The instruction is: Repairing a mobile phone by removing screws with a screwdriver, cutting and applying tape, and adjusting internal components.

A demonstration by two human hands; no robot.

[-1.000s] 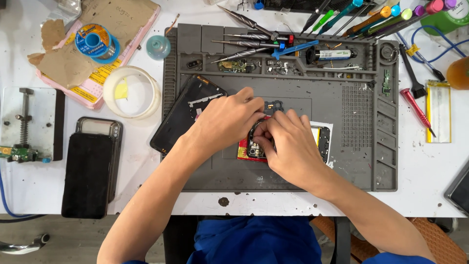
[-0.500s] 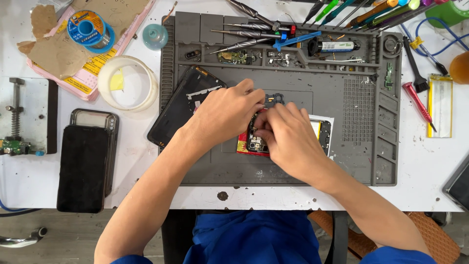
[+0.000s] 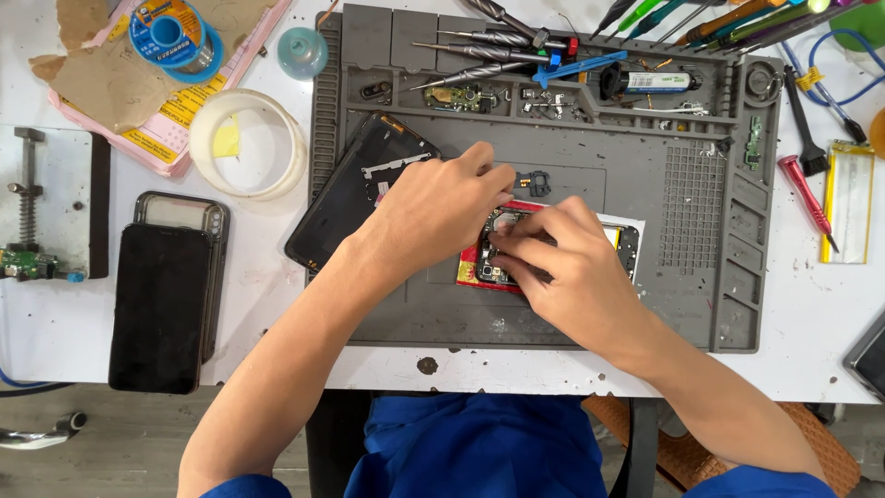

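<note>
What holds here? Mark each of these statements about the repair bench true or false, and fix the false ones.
1. Both hands are on the opened phone on the grey mat. True: the left hand and right hand meet over the opened phone on the grey mat.
2. The dark phone lies on the mat. False: the dark phone lies on the white table, left of the mat.
3. A red-handled tool lies right of the mat. True: the red-handled tool lies beside the mat's right edge.
4. The solder spool sits in the mat's top tray. False: the solder spool rests on papers at top left.
</note>
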